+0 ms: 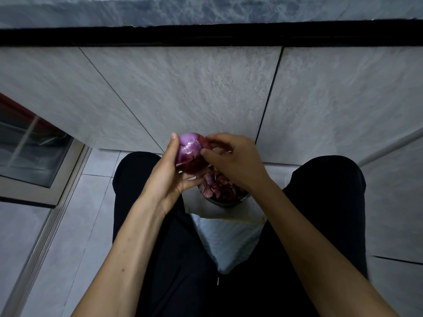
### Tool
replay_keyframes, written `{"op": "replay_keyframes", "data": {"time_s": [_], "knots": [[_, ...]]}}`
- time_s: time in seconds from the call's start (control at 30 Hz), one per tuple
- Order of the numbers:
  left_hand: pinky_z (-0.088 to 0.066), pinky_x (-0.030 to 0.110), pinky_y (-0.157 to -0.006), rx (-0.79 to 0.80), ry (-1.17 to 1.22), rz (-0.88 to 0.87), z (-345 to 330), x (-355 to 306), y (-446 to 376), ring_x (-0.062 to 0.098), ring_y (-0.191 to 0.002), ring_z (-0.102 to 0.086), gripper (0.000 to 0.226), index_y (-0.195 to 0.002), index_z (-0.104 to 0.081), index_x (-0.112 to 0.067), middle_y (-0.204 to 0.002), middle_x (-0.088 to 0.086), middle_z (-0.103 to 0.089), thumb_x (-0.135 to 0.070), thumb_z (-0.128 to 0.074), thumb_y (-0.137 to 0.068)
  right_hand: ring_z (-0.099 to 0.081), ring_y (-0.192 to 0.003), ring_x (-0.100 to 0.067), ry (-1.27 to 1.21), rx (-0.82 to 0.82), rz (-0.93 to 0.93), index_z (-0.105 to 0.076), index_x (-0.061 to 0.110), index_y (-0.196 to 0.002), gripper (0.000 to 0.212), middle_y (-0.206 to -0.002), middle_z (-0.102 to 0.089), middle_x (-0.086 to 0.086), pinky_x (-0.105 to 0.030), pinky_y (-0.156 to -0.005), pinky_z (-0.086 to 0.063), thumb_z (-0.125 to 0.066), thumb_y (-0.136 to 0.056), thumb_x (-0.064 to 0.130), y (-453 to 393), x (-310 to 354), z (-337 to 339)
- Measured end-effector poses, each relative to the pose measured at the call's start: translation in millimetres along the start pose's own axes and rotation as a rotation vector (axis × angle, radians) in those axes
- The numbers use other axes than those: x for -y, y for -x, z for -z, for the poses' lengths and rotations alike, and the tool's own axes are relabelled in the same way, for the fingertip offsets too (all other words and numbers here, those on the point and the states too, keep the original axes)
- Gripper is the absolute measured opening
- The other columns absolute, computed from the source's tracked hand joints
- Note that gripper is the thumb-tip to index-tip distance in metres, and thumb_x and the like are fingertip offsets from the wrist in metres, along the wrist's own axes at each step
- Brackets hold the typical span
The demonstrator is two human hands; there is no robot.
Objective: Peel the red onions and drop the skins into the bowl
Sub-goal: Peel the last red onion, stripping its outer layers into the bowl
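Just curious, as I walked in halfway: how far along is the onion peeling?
Done: the bowl on the floor between the knees already holds a heap of red skins. In hand: the left hand grips a red onion, partly bared to shiny purple, while the right hand pinches its dark skin. Left: the rest of that skin; no other onions show.

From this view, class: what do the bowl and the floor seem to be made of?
bowl: probably metal or glass; its dark rim catches a thin shine, and onion skins fill it.
floor: likely stone-look ceramic tiles, matt grey and mottled, with dark joints.
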State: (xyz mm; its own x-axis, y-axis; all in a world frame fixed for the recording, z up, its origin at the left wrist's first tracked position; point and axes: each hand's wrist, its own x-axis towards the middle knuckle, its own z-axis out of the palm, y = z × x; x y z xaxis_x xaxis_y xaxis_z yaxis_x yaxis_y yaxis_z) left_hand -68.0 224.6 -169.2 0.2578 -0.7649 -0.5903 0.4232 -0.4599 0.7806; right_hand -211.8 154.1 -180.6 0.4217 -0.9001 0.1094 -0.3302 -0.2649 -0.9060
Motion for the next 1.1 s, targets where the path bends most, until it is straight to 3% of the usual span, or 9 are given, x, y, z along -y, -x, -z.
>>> {"op": "replay_keyframes", "data": {"time_s": [0.17,0.4,0.6,0.73,0.87,1.1], "knots": [[-0.052,0.027,-0.06,0.034,-0.107,-0.199,15,3,8,0.029,-0.097,-0.07,0.043,-0.118,-0.06,-0.016,-0.119,0.022,-0.069,-0.051,-0.062,-0.093,-0.068,-0.078,0.003,-0.026,-0.008,-0.042,-0.077,0.02,-0.1,0.021,-0.088,-0.075,0.009,-0.024,-0.08,-0.056,-0.076,-0.08,0.027,1,17,2],[-0.042,0.028,-0.052,0.063,-0.13,-0.368,25,1,11,0.026,-0.081,-0.062,0.033,-0.102,-0.07,-0.025,-0.097,0.011,-0.068,-0.048,-0.069,-0.079,-0.069,-0.068,-0.004,0.005,0.135,-0.032,-0.08,0.018,-0.086,0.01,-0.073,-0.075,0.007,-0.033,-0.071,-0.056,-0.079,-0.076,0.023,-2,28,11],[-0.04,0.026,-0.048,0.076,-0.107,-0.38,23,-2,6,0.029,-0.075,-0.059,0.026,-0.095,-0.073,-0.028,-0.093,0.013,-0.067,-0.048,-0.069,-0.079,-0.069,-0.065,-0.019,0.056,0.128,0.004,-0.08,0.014,-0.084,0.008,-0.069,-0.074,0.001,-0.038,-0.065,-0.056,-0.074,-0.079,0.016,-9,26,14],[-0.04,0.027,-0.047,0.047,-0.113,-0.389,17,-1,-1,0.034,-0.073,-0.058,0.027,-0.095,-0.072,-0.029,-0.093,0.019,-0.066,-0.049,-0.069,-0.078,-0.07,-0.067,-0.013,0.069,0.132,-0.011,-0.08,0.015,-0.083,0.014,-0.07,-0.074,0.002,-0.036,-0.067,-0.055,-0.078,-0.077,0.028,-11,26,13],[-0.04,0.027,-0.047,0.037,-0.132,-0.392,15,2,-7,0.03,-0.071,-0.059,0.025,-0.092,-0.073,-0.032,-0.091,0.016,-0.067,-0.051,-0.069,-0.077,-0.069,-0.067,-0.022,0.07,0.13,-0.034,-0.08,0.014,-0.082,0.013,-0.069,-0.074,-0.003,-0.037,-0.064,-0.053,-0.077,-0.078,0.026,-12,22,12],[-0.04,0.027,-0.046,0.018,-0.125,-0.41,17,8,-14,0.023,-0.066,-0.058,0.035,-0.099,-0.069,-0.023,-0.088,0.014,-0.067,-0.05,-0.071,-0.076,-0.065,-0.071,-0.036,0.083,0.141,-0.077,-0.078,0.006,-0.076,0.019,-0.07,-0.071,-0.018,-0.039,-0.058,-0.051,-0.074,-0.076,0.025,-13,18,10]]}}
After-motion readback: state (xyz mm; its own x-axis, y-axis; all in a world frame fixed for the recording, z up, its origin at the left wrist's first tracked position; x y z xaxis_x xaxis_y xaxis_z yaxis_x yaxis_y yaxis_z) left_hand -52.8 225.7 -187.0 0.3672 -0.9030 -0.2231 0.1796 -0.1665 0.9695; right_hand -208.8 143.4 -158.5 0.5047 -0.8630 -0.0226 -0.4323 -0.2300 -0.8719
